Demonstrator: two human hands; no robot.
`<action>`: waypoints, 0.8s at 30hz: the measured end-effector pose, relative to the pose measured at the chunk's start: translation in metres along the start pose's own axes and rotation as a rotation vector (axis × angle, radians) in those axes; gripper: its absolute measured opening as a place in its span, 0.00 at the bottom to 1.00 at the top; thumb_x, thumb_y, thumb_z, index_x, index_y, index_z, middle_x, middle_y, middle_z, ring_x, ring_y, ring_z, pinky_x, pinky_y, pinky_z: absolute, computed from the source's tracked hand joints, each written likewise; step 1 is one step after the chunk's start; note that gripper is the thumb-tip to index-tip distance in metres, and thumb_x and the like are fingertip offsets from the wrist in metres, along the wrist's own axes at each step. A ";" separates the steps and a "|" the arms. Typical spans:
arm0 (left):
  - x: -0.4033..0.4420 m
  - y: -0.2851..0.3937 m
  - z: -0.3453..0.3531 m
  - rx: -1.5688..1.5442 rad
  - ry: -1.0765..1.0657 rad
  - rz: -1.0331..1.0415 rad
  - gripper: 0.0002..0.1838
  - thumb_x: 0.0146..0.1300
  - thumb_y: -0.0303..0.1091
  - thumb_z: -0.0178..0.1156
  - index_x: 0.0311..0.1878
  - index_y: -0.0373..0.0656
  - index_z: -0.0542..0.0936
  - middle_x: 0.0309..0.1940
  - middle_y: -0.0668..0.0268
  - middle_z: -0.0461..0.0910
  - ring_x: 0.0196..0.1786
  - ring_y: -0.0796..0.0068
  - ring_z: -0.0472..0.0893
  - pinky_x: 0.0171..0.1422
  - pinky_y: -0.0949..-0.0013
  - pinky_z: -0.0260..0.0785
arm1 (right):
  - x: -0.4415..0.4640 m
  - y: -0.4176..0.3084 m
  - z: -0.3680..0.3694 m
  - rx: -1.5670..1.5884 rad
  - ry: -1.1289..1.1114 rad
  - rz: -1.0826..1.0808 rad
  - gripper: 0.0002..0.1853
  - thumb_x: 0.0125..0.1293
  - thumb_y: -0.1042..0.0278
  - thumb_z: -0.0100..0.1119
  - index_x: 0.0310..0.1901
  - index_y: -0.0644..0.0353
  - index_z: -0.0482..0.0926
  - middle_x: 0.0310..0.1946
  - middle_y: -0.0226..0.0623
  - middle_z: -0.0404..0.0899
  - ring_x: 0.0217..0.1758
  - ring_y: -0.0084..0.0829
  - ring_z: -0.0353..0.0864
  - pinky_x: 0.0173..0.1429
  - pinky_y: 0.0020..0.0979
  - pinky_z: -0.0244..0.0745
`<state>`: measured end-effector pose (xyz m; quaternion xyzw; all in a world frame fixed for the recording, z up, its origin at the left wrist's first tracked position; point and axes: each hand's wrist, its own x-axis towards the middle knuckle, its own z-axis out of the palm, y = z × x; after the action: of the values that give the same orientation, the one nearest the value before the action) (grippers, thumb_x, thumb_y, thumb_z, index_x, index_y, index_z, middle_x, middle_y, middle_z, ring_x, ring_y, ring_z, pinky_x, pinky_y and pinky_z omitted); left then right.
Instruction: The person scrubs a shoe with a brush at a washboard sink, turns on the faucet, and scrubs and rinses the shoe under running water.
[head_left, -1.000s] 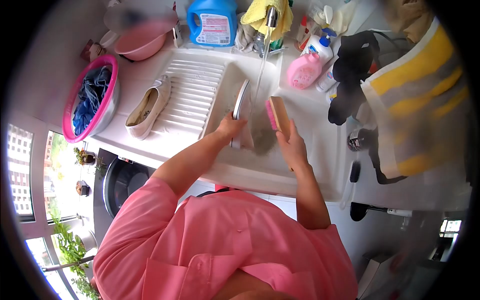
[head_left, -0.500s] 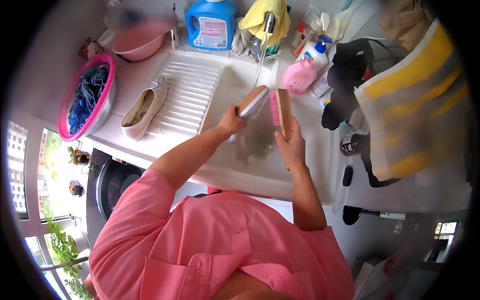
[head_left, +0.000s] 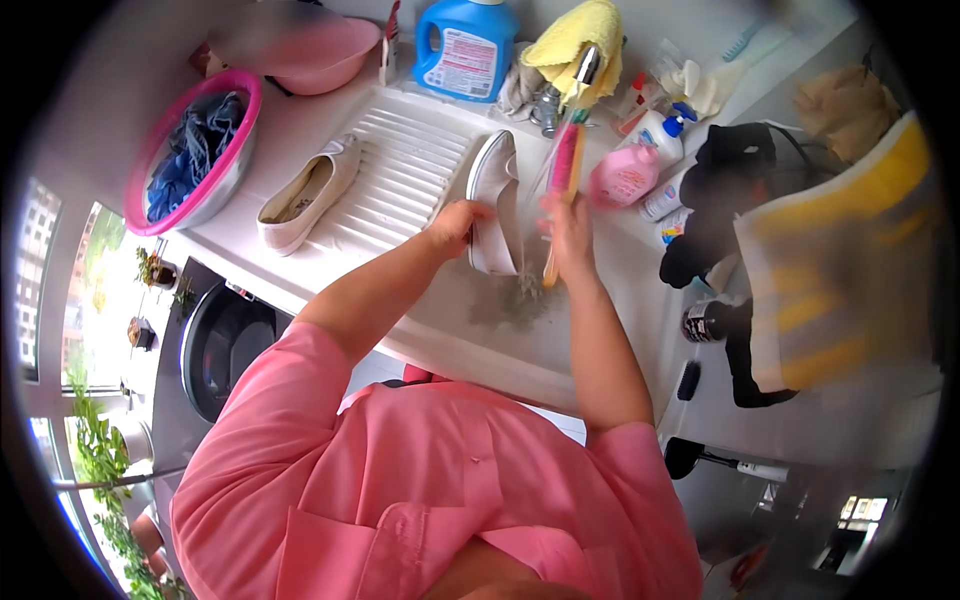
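Observation:
My left hand [head_left: 461, 226] grips a pale slip-on shoe [head_left: 493, 215] by its side, held on edge over the sink [head_left: 610, 345]. In my right hand [head_left: 569, 236] is a wooden scrubbing brush [head_left: 565, 165] with pink bristles, upright just right of the shoe and apart from it. Water from the tap [head_left: 587, 66] runs down at the brush, which is blurred. Cloudy grey water lies in the basin below. The matching shoe [head_left: 310, 195] rests on the ribbed washboard [head_left: 400, 165] side, its opening upward.
A pink-rimmed basin [head_left: 135, 205] of clothes stands at left. Behind are a pink bowl [head_left: 330, 60] and blue detergent jug [head_left: 465, 50]. Bottles, including a pink one [head_left: 625, 178], line the right edge. A striped towel [head_left: 830, 270] hangs at far right.
The shoe has turned from showing its sole to showing its side and opening. My right hand has raised the brush under the tap and turned it. The camera view has shifted slightly.

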<state>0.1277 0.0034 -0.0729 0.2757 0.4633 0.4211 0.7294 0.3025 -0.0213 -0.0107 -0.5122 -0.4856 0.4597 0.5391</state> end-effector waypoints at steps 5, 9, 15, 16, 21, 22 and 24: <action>-0.036 0.024 -0.012 0.204 0.023 0.149 0.09 0.56 0.26 0.54 0.38 0.34 0.79 0.35 0.61 0.77 0.39 0.68 0.76 0.43 0.64 0.68 | 0.048 -0.001 0.026 0.138 0.063 0.027 0.26 0.65 0.53 0.48 0.55 0.67 0.60 0.53 0.43 0.65 0.55 0.35 0.70 0.49 0.36 0.73; -0.058 0.031 -0.017 -0.149 -0.078 0.150 0.07 0.56 0.24 0.52 0.36 0.36 0.78 0.33 0.63 0.76 0.37 0.70 0.74 0.42 0.63 0.68 | 0.098 0.017 0.030 0.067 0.231 0.010 0.22 0.60 0.60 0.49 0.50 0.66 0.61 0.41 0.39 0.67 0.38 0.31 0.70 0.43 0.33 0.71; -0.085 0.038 -0.011 -0.309 -0.029 0.155 0.06 0.53 0.21 0.53 0.33 0.37 0.78 0.32 0.63 0.75 0.36 0.67 0.75 0.42 0.62 0.69 | 0.187 0.080 0.003 -0.557 0.337 -0.298 0.14 0.56 0.68 0.48 0.43 0.66 0.68 0.37 0.40 0.70 0.37 0.32 0.72 0.41 0.32 0.70; -0.087 0.038 -0.012 -0.318 -0.030 0.156 0.08 0.51 0.22 0.52 0.36 0.36 0.77 0.35 0.62 0.76 0.39 0.65 0.74 0.46 0.61 0.67 | 0.186 0.078 0.004 -0.714 0.332 -0.391 0.14 0.57 0.67 0.49 0.43 0.67 0.71 0.38 0.43 0.73 0.40 0.36 0.75 0.45 0.34 0.71; -0.083 0.038 -0.022 -0.369 -0.054 0.162 0.25 0.42 0.28 0.50 0.49 0.33 0.74 0.44 0.58 0.78 0.49 0.59 0.74 0.61 0.59 0.61 | 0.147 -0.002 0.034 0.206 0.449 0.027 0.27 0.51 0.67 0.48 0.54 0.65 0.58 0.45 0.45 0.67 0.45 0.33 0.70 0.47 0.33 0.68; -0.079 0.037 -0.025 -0.394 -0.070 0.164 0.27 0.41 0.29 0.50 0.51 0.33 0.74 0.45 0.57 0.78 0.50 0.58 0.74 0.63 0.59 0.61 | 0.132 -0.024 0.042 0.298 0.424 -0.020 0.27 0.52 0.67 0.48 0.54 0.65 0.58 0.46 0.45 0.67 0.45 0.34 0.70 0.48 0.33 0.68; -0.087 0.039 -0.021 -0.382 -0.044 0.186 0.16 0.48 0.27 0.49 0.42 0.34 0.75 0.39 0.59 0.75 0.44 0.62 0.74 0.55 0.60 0.64 | 0.130 -0.030 0.045 0.416 0.380 -0.113 0.27 0.54 0.67 0.48 0.56 0.64 0.57 0.47 0.45 0.67 0.46 0.35 0.70 0.51 0.34 0.67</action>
<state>0.0758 -0.0531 -0.0123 0.1830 0.3316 0.5608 0.7362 0.2713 0.1114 0.0262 -0.4399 -0.2989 0.4143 0.7386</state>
